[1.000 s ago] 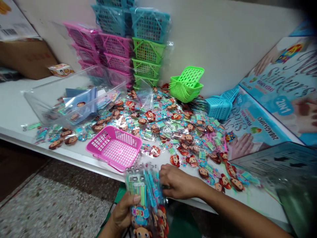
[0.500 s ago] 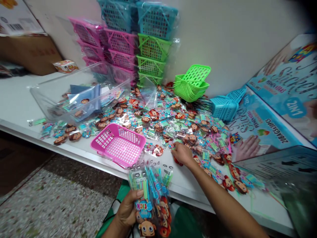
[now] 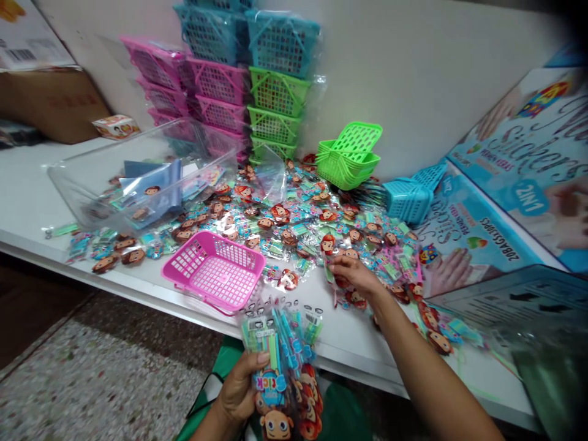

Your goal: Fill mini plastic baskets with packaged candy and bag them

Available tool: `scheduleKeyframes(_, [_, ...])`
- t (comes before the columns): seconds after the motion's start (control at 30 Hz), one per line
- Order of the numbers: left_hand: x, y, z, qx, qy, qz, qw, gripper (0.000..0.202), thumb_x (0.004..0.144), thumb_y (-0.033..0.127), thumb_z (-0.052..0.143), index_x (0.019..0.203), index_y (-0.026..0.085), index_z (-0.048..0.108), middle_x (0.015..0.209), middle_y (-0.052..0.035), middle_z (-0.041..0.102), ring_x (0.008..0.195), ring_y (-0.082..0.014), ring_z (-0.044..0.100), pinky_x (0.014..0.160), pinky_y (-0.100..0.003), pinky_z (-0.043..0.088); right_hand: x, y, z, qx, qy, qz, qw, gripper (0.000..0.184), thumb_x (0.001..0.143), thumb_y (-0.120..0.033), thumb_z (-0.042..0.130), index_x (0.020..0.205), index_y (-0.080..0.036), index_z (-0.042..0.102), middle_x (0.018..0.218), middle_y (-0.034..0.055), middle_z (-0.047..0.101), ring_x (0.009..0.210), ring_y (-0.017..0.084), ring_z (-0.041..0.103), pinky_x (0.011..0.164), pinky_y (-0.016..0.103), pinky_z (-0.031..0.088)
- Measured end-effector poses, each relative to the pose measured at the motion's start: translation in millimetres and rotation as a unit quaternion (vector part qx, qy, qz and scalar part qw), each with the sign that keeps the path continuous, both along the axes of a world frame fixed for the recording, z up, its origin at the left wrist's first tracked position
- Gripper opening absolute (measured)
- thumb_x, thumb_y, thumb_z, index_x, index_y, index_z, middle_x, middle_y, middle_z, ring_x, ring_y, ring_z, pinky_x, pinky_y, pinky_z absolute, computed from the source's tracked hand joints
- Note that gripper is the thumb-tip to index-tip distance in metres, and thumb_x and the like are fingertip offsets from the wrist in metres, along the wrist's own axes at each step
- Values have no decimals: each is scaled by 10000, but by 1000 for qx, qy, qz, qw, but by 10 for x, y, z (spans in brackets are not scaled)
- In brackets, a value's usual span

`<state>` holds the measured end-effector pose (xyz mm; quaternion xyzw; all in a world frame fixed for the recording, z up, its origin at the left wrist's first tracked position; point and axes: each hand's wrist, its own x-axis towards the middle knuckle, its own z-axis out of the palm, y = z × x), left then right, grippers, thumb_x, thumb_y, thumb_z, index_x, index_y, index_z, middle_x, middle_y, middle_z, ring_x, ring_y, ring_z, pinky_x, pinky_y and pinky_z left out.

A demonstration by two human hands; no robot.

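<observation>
At frame centre a single sachet [image 3: 327, 246] is pinched upright between the pressed fingertips of the right hand [image 3: 357, 275], lying up and right of the bundle of sachets [image 3: 285, 361], which is clasped by the curled left hand [image 3: 239, 392] at bottom centre.

Left hand [image 3: 241, 392] grips packet bundle [image 3: 285, 373] at frame bottom; right hand [image 3: 356, 275] pinches packet [image 3: 327, 248] centre; pink basket [image 3: 214, 269] left on bench [image 3: 27, 202].
</observation>
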<state>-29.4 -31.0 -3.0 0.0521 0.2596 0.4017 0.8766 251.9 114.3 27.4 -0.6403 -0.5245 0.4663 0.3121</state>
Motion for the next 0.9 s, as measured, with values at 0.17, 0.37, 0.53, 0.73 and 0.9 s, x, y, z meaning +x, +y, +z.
scheduleKeyframes(0.17, [27,0,16,2,-2,9,1000,274,669,191,700,930,112,681,619,-46,683,671,-218,677,690,-368,547,65,-2,45,-36,112,-11,993,328,669,-447,676,880,-219,571,617,-18,619,466,112,563,413,210,418])
scheduleKeyframes(0.37, [14,-2,41,-5,22,6,1000,339,643,223,725,953,97,675,619,-52,684,654,-227,677,676,-373,548,10,-87,-72,3,177,-67,982,323,672,-446,713,833,-193,594,693,3,614,643,139,605,616,282,519])
scheduleKeyframes(0.53, [28,9,28,-1,41,14,999,331,626,244,735,910,84,682,636,-63,691,675,-231,679,700,-367,545,-128,-558,-54,67,139,-88,984,624,630,-319,770,1165,-250,456,753,-58,556,657,102,539,612,231,457])
scheduleKeyframes(0.73, [80,15,31,5,37,10,999,444,609,260,750,1012,99,658,707,-68,709,707,-233,681,719,-364,541,-532,-1251,48,-35,152,-6,988,271,708,-383,701,831,-183,563,654,-60,479,593,97,477,569,227,400])
scheduleKeyframes(0.9, [103,-14,53,24,57,7,998,545,631,248,730,1142,112,601,775,-83,718,702,-229,680,665,-330,536,-808,-1416,139,-11,141,-56,988,355,842,-544,492,862,-210,611,798,-5,617,805,177,569,769,296,453])
